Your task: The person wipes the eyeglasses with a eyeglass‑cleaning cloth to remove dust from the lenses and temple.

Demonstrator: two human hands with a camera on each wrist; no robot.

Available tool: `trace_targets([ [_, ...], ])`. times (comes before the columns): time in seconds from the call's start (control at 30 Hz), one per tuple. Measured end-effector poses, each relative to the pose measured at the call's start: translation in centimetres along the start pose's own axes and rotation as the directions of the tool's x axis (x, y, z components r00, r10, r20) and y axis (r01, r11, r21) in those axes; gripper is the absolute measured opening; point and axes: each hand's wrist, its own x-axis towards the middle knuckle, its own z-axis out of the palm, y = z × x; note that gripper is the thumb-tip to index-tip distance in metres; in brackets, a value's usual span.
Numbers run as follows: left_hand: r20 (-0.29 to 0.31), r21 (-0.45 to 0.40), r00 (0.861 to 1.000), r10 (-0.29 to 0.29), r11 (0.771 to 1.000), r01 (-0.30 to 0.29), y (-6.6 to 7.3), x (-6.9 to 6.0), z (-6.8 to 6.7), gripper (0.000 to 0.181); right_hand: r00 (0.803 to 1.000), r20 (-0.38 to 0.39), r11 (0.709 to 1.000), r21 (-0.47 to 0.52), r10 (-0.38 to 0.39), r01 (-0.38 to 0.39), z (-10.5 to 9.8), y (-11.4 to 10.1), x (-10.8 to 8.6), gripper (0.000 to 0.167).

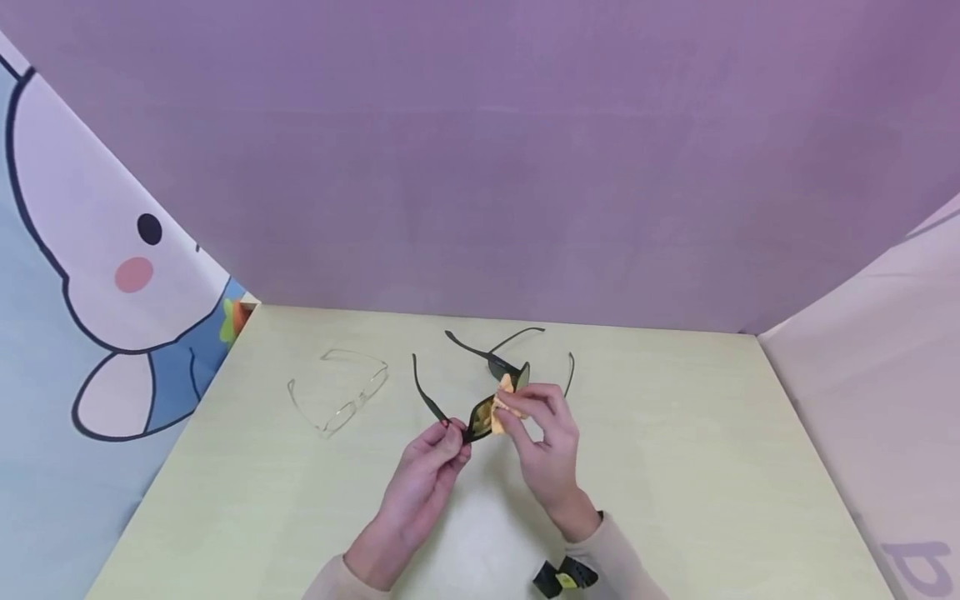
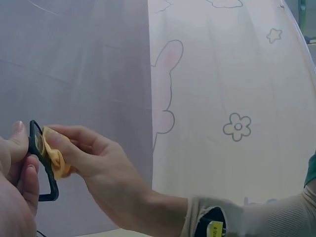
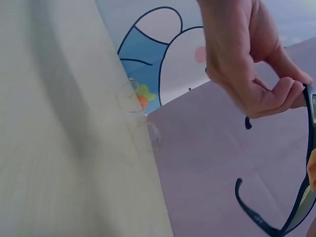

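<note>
Dark-framed glasses with yellowish lenses (image 1: 482, 416) are held above the table, their arms pointing away from the person. The left hand (image 1: 426, 481) pinches them at the left hinge between thumb and fingers. Pinched in the right hand (image 1: 551, 446), a crumpled yellow-orange cloth (image 1: 498, 408) lies against a lens. The left wrist view shows the cloth (image 2: 58, 155) between the right hand (image 2: 111, 175) and the frame (image 2: 53, 190). In the right wrist view the left hand (image 3: 242, 59) grips one end of the glasses (image 3: 302, 197); the cloth (image 3: 312, 170) shows at the edge.
Thin clear-framed glasses (image 1: 362, 398) lie unfolded on the table (image 1: 712, 467) at the left. Another dark pair (image 1: 502, 367) lies just behind the held glasses, partly covered by them. A purple wall (image 1: 480, 167) rises at the table's back edge.
</note>
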Motion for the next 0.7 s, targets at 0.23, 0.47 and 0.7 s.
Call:
trace_targets([
  [0.23, 0.007, -0.033, 1.0, -0.005, 0.999, 0.005, -0.5, 0.1, 0.0, 0.02, 0.992, 0.056, 0.994, -0.008, -0.111, 0.112, 0.8, -0.5, -0.1, 0.019],
  [0.47, -0.026, -0.054, 1.0, 0.004, 0.999, -0.006, -0.3, 0.0, 0.1, 0.019, 0.988, 0.072, 0.991, 0.017, -0.137, 0.136, 0.7, 0.0, -0.9, 0.02],
  [0.7, -0.015, -0.043, 1.0, -0.012, 0.999, 0.011, 0.0, -0.5, -0.1, 0.019, 0.999, 0.029, 1.0, -0.006, -0.014, 0.015, 0.2, -0.2, -0.4, 0.026],
])
